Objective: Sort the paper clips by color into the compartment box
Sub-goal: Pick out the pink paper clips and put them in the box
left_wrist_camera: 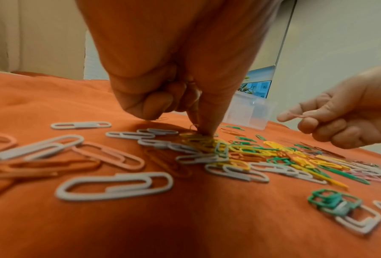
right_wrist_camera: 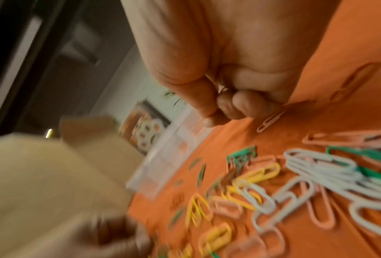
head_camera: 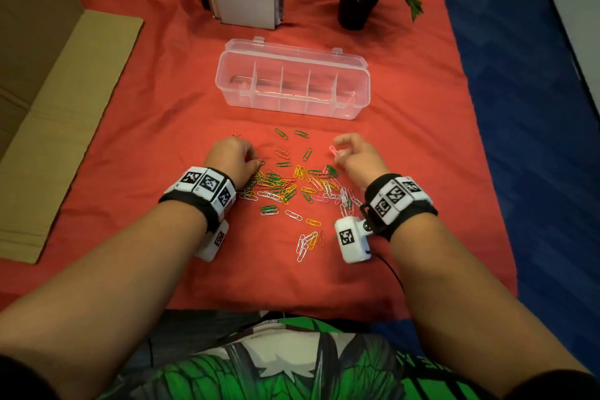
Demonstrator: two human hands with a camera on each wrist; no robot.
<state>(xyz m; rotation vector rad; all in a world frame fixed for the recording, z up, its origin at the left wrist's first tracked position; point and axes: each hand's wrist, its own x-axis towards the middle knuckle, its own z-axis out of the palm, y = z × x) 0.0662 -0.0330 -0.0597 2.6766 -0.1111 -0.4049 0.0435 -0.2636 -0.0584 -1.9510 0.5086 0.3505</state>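
Compartment box: open, all compartments empty as far as I see; paper clips heaped unsorted just before it; right hand pinches a pink clip; left hand fingers curled, fingertip pressing the heap's edge; sorting barely begun.
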